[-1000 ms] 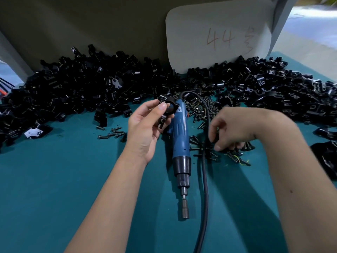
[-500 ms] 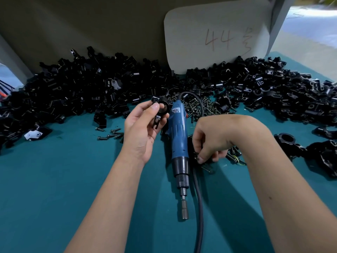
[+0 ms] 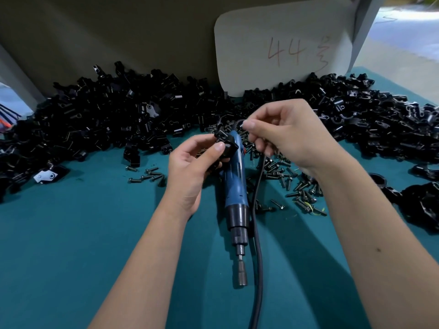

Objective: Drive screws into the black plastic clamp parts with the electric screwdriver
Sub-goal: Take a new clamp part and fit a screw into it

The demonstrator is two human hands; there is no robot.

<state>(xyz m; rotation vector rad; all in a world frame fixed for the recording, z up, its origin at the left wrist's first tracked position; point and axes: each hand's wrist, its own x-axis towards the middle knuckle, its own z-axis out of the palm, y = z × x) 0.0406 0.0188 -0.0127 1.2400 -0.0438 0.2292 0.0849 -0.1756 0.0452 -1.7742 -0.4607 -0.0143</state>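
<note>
black plastic clamp part (image 3: 225,144) sits pinched in the left hand (image 3: 192,172), thumb on its near face and fingers curled behind it, held up just above the handle end of the electric screwdriver (image 3: 234,193). the right hand (image 3: 287,136) is raised beside it with thumb and forefinger closed together as if on a screw, but whatever they hold is too small and dark to make out, so i cannot say for certain that a screw is there. the screwdriver lies flat on the teal table (image 3: 71,245), bit toward the person, with its black cord (image 3: 257,233) running alongside; neither hand touches it. loose screws (image 3: 292,184) are scattered to the right of the tool and a few more screws (image 3: 147,175) to the left, while a big heap of clamp parts (image 3: 99,124) runs along the back under a pale card (image 3: 282,43) marked 44. judging by this, the step in hand is seating a screw into the clamp's hole by fingers, ahead of any driving. the next move calls for lining the screw tip with the hole and starting it straight, then freeing the right hand to pick up the screwdriver and bring its bit onto the screw head while the left keeps the clamp steady.
</note>
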